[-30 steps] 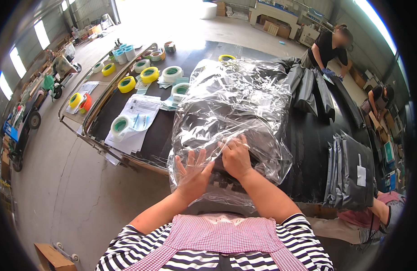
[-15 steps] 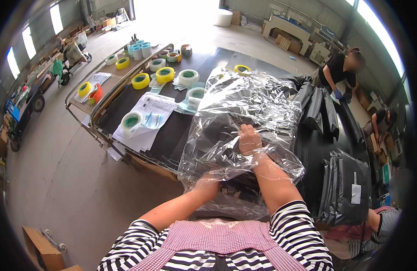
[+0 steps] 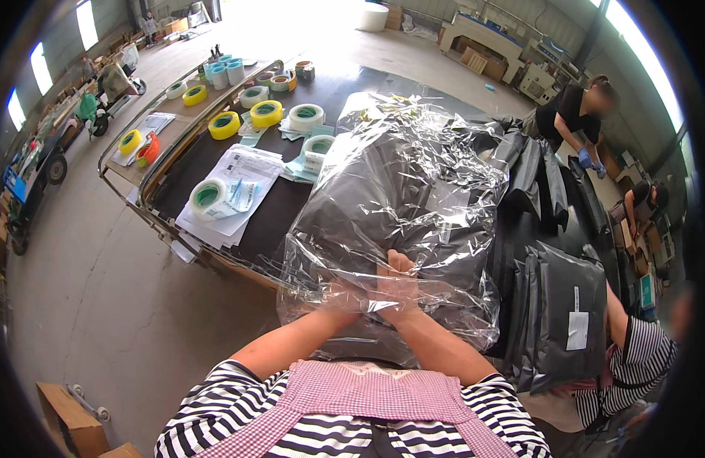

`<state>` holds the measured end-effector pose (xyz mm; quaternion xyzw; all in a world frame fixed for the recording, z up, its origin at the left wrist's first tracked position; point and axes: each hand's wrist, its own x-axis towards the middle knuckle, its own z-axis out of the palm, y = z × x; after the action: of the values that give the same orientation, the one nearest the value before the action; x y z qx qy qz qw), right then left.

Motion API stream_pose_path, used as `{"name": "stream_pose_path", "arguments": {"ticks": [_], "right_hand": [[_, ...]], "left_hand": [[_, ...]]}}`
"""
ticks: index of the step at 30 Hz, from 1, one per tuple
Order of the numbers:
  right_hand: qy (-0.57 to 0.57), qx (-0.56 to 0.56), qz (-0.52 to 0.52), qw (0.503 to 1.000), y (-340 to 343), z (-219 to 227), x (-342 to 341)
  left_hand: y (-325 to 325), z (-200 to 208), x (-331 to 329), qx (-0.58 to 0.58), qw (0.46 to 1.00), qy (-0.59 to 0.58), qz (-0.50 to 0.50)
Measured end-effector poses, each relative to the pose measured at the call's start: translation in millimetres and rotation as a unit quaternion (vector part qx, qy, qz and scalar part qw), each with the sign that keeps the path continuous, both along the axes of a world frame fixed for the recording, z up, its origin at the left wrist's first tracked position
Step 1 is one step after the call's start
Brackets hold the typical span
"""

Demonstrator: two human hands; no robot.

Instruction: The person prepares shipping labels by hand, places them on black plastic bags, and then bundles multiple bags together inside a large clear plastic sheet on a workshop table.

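Left, on black table (image 3: 270, 229): green-cored tape roll (image 3: 203, 212) lying on paper sheets (image 3: 249, 164); yellow tape rolls (image 3: 227, 134) farther off. Next, left hand (image 3: 342, 295) at near end of clear plastic bag (image 3: 402, 217) — blurred through it, finger state cannot be told. Bag spreads over table's middle, black bundle (image 3: 358, 187) inside. Right hand (image 3: 398, 281) just right of left, also seen through bag — fingers close together (whether pinching anything, cannot tell). Right, near: stack of black packages (image 3: 554, 305), white label (image 3: 577, 331) on one, co-worker's arm (image 3: 616, 317) just beside it.
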<state>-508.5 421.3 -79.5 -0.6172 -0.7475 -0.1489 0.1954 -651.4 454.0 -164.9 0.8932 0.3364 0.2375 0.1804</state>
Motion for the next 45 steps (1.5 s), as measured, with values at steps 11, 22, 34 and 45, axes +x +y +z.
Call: {"name": "stream_pose_path", "arguments": {"ticks": [11, 22, 34, 45], "right_hand": [[-0.038, -0.086, 0.1, 0.991, 32, 17, 47], [0.069, -0.02, 0.08, 0.994, -25, -7, 101], [0.061, 0.202, 0.03, 0.977, -57, -61, 53], [-0.149, -0.025, 0.014, 0.988, -45, -10, 68]], "left_hand": [[-15, 10, -20, 0.001, 1.0, 0.007, 0.028], [10, 12, 12, 0.005, 0.992, -0.023, 0.125], [-47, 39, -74, 0.157, 0.985, 0.06, -0.041], [-51, 31, 34, -0.101, 0.975, 0.042, -0.195]]}}
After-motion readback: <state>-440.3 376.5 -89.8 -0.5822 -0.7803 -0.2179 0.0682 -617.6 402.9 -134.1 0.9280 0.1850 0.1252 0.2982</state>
